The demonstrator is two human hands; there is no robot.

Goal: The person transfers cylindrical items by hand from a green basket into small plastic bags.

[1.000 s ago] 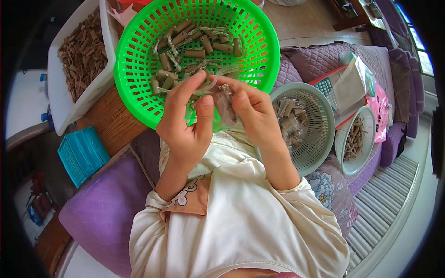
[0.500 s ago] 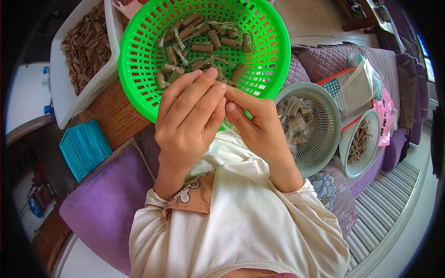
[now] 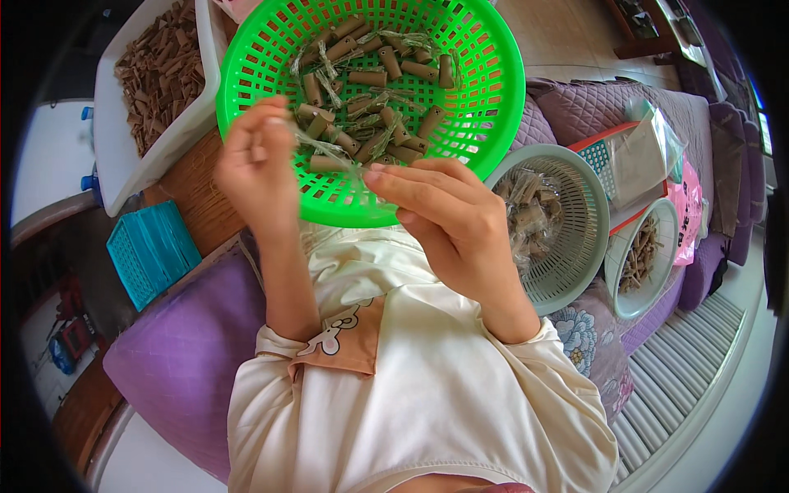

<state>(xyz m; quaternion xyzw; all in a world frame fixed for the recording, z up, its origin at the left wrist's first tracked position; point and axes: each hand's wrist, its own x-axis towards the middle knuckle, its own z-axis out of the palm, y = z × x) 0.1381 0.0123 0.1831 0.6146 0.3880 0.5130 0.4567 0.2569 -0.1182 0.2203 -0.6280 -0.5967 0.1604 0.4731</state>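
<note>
A bright green basket point(image 3: 509, 107) in front of me holds several brown cardboard-like tubes point(image 3: 367, 79) tied with clear thread. My left hand point(image 3: 259, 160) is raised over the basket's left near rim, fingers curled in and smeared by motion. At the near rim my right hand point(image 3: 452, 218) has its fingers forward and bent, palm down. A pale see-through thread point(image 3: 329, 149) runs between the fingertips of both hands; its ends are too blurred to follow. Whether a tube hangs from it I cannot tell.
A white tub point(image 3: 209, 70) of brown tubes stands at far left, a teal basket point(image 3: 152, 255) below it. On the right are a grey basket point(image 3: 596, 238) with bagged tubes, a small pale basket point(image 3: 672, 238) with brown pieces, and a clear plastic bag point(image 3: 657, 148).
My hands were together over the basket's near side. The left hand has swung left and up, the right slightly right and down, with thread stretched between them.
</note>
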